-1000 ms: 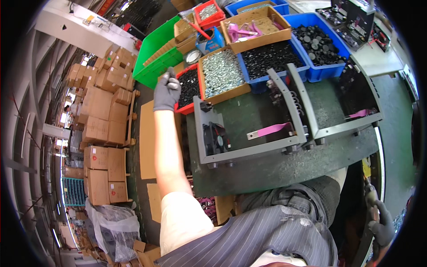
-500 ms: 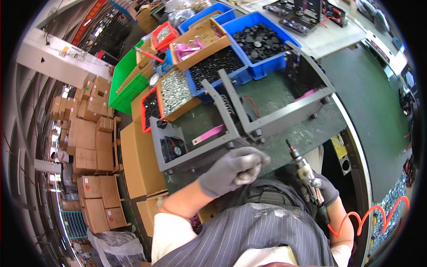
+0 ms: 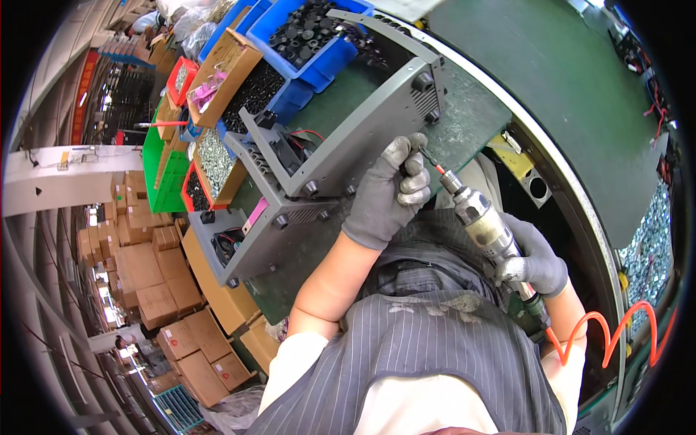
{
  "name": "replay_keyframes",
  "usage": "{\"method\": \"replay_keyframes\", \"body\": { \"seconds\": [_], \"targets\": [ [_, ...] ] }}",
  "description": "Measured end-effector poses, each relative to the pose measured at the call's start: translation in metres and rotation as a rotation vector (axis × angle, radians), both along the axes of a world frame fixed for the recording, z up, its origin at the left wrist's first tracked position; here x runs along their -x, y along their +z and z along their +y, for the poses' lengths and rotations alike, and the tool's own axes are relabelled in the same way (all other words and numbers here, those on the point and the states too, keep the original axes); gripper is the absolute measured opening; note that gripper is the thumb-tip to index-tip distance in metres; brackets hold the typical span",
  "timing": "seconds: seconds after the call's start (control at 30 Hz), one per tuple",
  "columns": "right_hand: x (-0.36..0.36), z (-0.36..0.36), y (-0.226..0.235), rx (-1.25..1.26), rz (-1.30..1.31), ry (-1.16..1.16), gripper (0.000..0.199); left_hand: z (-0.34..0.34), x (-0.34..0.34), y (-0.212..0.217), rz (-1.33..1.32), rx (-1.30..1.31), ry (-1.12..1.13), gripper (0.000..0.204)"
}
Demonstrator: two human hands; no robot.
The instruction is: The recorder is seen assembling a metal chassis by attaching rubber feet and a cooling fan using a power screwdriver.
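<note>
In my gloved right hand (image 3: 535, 255) is a pneumatic screwdriver (image 3: 484, 226), its bit slanting up and left. A coiled orange air hose (image 3: 609, 341) trails from its rear end. My left hand (image 3: 388, 192), also in a grey glove, is closed with thumb and fingertips pinched at the bit's tip. Whatever small thing those fingers hold is too small to make out. Just beyond the left hand stands a grey metal housing (image 3: 362, 134) with black round feet and vent slots. A second grey housing (image 3: 272, 235) stands beside it on the left, with a fan inside.
Bins crowd the far side of the green bench: a blue bin (image 3: 319, 72) of black round caps, a cardboard tray (image 3: 217, 170) of silver hardware, a green crate (image 3: 156, 188). Stacked cartons (image 3: 148, 264) stand at left. A metal-edged green surface (image 3: 551, 109) runs along the right.
My left hand has gone from beside the housings to the bit's tip. The screwdriver has come up and left to meet it. My view has turned, so the bench appears tilted.
</note>
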State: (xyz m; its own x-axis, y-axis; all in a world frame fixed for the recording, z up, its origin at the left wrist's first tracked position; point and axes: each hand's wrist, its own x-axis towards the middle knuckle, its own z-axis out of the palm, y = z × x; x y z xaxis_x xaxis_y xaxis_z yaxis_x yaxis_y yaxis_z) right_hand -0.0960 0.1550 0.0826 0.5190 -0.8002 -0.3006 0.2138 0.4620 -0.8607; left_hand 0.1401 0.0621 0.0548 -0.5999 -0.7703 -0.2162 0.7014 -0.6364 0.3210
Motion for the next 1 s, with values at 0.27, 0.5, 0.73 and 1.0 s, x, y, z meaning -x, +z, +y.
{"method": "replay_keyframes", "body": {
  "seconds": [0.27,0.5,0.73,1.0],
  "targets": [
    [0.011,0.003,-0.010,-0.002,-0.036,-0.020,0.087,-0.002,0.020,0.007,-0.028,-0.012,0.000,0.025],
    [0.011,0.003,-0.021,0.064,-0.019,-0.009,0.079,0.001,0.023,0.011,-0.288,0.042,0.084,0.025],
    [0.026,-0.001,-0.026,-0.300,-0.325,0.159,0.070,-0.001,0.013,0.001,-0.445,0.396,0.054,0.024],
    [0.024,-0.012,-0.021,-0.049,-0.089,0.043,0.076,0.004,0.016,0.019,-0.848,0.440,-0.095,0.040]
  ]
}}
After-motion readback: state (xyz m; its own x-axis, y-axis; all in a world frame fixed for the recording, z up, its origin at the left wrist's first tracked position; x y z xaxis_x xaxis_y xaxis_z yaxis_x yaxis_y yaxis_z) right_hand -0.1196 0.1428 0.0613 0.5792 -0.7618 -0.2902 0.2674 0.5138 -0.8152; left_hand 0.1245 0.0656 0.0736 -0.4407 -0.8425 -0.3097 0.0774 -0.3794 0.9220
